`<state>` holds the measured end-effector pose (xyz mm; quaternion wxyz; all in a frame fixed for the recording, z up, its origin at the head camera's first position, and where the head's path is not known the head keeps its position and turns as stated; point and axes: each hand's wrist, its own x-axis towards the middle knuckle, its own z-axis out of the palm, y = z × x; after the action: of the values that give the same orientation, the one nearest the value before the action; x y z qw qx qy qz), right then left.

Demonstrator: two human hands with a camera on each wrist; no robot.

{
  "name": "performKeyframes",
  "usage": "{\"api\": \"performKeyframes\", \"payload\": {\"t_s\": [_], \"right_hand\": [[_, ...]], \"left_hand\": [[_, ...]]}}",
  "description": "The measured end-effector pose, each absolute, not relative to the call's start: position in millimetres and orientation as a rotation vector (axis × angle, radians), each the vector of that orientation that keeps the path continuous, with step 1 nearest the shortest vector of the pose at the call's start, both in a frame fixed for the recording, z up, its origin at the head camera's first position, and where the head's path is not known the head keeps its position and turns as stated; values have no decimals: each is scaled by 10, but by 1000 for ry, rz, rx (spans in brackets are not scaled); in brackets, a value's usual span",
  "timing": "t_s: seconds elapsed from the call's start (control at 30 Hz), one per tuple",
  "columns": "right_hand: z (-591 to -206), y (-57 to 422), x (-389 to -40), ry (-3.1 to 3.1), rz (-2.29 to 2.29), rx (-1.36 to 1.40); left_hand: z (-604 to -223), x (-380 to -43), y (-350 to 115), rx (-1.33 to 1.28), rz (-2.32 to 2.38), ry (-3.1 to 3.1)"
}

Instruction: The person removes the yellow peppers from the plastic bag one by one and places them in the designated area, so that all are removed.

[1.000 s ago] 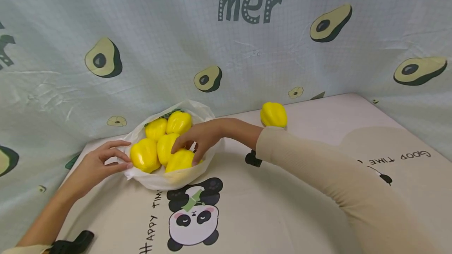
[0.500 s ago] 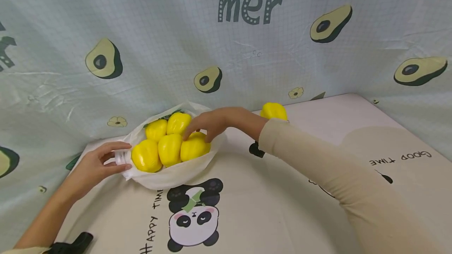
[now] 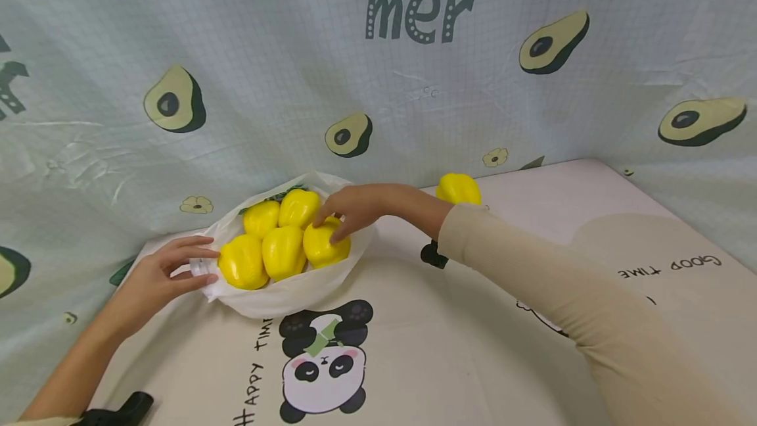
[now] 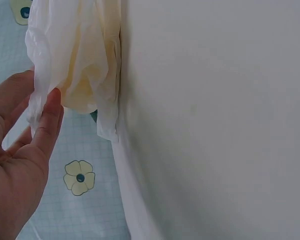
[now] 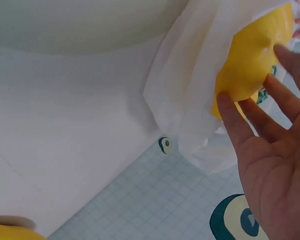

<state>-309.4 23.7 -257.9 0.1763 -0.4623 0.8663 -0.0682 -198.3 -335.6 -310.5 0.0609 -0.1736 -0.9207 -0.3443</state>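
Yellow bell peppers, several of them, lie in an opened white plastic bag (image 3: 278, 302) at the back left of the table. My right hand (image 3: 357, 208) reaches over the bag from the right, with its fingertips and thumb around the rightmost bell pepper (image 3: 324, 252). In the right wrist view, spread fingertips touch that pepper's yellow side. At the bag's left edge, my left hand (image 3: 161, 276) holds the gathered plastic between fingers and thumb, as the left wrist view also shows. The lower sides of the peppers are hidden by the bag.
Another yellow bell pepper (image 3: 458, 189) sits outside the bag near the table's back edge, partly behind the right arm. A pale curtain (image 3: 414, 123) printed with avocados hangs behind the table (image 3: 437, 360). Dark green leaves or print (image 3: 290, 192) show at the bag's back rim.
My right hand has moved the front right pepper up and to the right inside the bag, and its neighbour shows more fully. The left hand stays at the bag's edge.
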Motion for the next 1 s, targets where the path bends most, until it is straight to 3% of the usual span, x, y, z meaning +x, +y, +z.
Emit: {"api": "performKeyframes", "payload": {"t_s": [0.4, 1.0], "right_hand": [[-2586, 182, -3151, 2313, -365, -1125], [-2654, 127, -3131, 2273, -272, -1149]], "left_hand": [[-3127, -1951, -3357, -514, -1017, -2787], [-3129, -1911, -3318, -521, -1003, -2775]]}}
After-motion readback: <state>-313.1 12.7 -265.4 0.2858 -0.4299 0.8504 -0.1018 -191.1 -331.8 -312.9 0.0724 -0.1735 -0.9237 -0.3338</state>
